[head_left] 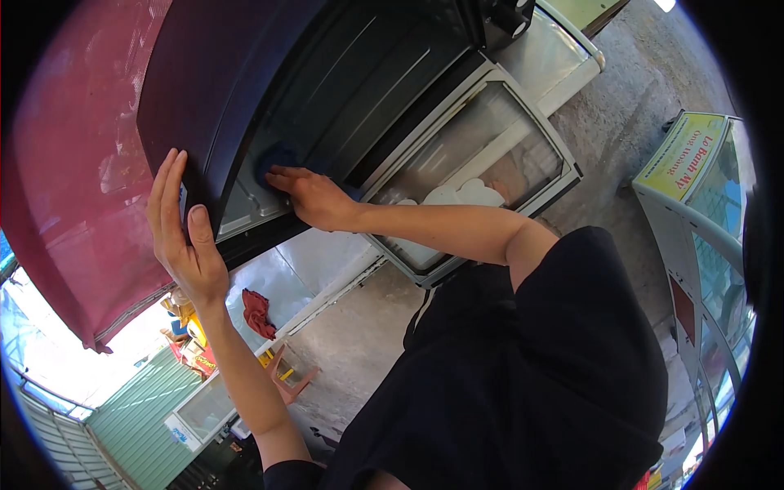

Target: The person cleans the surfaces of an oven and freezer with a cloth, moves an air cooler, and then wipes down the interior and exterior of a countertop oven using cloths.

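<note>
Black cabinet (351,90) stands open above concrete floor (359,322).

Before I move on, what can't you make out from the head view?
In the head view:
- Dark blue item at the right hand: partly covered by fingers, too dark to identify.
- Small blue mark by the left hand: partly covered, too small to read.
- White items: partly hidden by the right forearm.
- Dark panel: cut off by the top edge.
</note>
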Demonstrator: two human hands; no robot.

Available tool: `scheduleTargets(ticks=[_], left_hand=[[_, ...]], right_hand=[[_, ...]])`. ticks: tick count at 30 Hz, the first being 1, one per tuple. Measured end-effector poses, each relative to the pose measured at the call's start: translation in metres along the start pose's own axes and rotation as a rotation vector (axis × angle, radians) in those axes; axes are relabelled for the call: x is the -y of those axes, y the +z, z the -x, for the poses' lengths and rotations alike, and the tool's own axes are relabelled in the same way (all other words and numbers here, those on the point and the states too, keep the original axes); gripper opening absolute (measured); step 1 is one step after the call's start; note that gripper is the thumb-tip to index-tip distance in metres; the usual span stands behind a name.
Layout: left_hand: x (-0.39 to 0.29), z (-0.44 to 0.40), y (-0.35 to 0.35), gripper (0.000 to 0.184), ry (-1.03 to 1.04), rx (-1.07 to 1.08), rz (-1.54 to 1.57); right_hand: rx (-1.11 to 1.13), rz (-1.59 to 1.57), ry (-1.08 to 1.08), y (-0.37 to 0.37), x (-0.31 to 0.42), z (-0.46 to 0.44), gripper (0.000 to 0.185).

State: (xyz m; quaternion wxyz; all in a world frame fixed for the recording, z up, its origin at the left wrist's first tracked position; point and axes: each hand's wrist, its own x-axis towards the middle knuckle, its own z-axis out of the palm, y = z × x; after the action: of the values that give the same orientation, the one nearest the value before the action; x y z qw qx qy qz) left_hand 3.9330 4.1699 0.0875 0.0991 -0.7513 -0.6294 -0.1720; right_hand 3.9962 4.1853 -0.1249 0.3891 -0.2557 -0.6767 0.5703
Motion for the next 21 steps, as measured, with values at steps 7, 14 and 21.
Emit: scheduleTargets(ticks=[7, 14, 21], left_hand=[[0.002, 0.003, 0.001, 0.044, -0.07, 0.0, 0.058], [0.005, 0.004, 0.0, 0.042, -0.072, -0.006, 0.019], [0.006, 0.004, 0.001, 0.036, -0.006, -0.06, 0.055]], right_hand=[[0.101, 0.378, 0.109, 0.05, -0.072, -0.208, 0.059], [0.307, 0.518, 0.174, 0.041, -0.084, -0.207, 0.067], [0.418, 0.82, 0.026, -0.009, -0.049, -0.074, 0.059]])
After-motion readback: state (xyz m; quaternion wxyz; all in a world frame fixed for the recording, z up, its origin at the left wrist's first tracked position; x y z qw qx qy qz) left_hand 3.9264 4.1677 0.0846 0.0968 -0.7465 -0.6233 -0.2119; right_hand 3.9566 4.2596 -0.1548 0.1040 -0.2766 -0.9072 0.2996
